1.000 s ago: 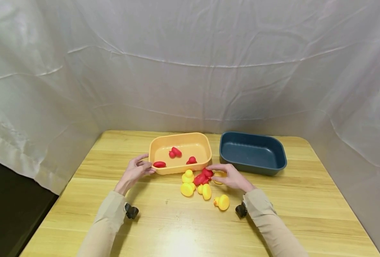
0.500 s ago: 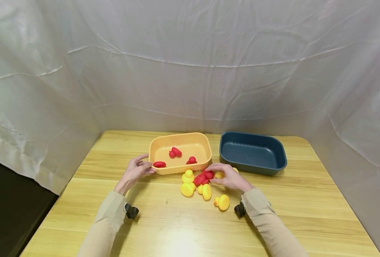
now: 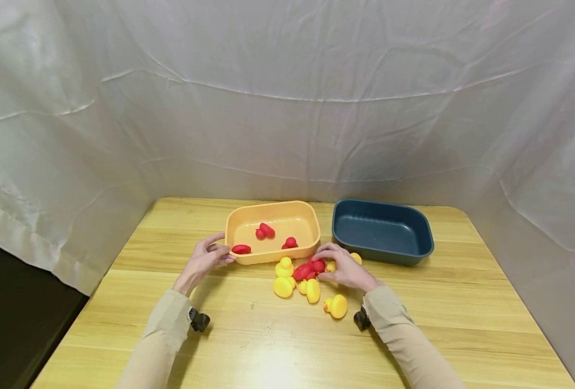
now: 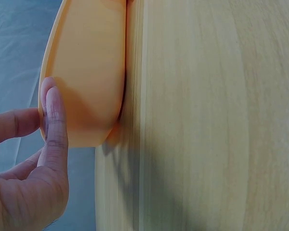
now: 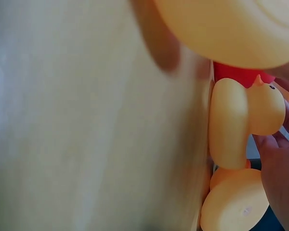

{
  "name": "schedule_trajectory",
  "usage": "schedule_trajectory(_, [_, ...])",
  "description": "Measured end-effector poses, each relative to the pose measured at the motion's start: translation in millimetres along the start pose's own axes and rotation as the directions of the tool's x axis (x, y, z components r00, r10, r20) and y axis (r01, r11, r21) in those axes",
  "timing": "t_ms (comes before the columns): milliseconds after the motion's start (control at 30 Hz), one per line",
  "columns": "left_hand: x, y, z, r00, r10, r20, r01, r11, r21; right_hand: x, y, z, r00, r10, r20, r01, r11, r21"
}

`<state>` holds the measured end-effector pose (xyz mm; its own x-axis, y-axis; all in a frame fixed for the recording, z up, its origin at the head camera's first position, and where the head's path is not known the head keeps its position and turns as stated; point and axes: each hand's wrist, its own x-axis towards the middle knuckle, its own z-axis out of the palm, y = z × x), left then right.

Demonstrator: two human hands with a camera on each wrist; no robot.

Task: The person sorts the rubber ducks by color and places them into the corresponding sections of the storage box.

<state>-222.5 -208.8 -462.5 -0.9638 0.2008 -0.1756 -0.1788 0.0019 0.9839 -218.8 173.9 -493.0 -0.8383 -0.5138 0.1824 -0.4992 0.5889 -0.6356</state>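
Observation:
My left hand (image 3: 208, 256) pinches the left end of an orange plastic bin (image 3: 278, 258); the left wrist view shows thumb and fingers on either side of its wall (image 4: 86, 57). Three red rubber ducks lie inside, one of them the red duck (image 3: 266, 230) near the middle. My right hand (image 3: 346, 268) has its thumb and fingers curled round a red rubber duck (image 3: 318, 266) in front of the bin. Another red duck (image 3: 303, 272) lies against it. In the right wrist view, yellow ducks (image 5: 229, 125) largely hide the red one (image 5: 241, 73).
Several yellow rubber ducks lie around the red pair, including one yellow duck (image 3: 337, 306) nearer the front and another (image 3: 356, 258) behind the right hand. A dark blue bin (image 3: 383, 253) stands right of the orange one. Pale curtains (image 3: 287, 108) enclose the wooden table (image 3: 248, 346).
My right hand has shifted slightly left, and the red duck at its fingers has turned a little to the right. More of a yellow duck shows behind that hand. The left hand stays put.

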Motion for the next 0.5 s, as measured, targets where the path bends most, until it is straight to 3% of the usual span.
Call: schedule_trajectory(500, [0.2,0.3,2.0,1.0,-0.005,-0.006,0.005,1.0,0.007,4.4,-0.9,0.7,1.0,-0.002,0.027,0.003,1.0,-0.02])
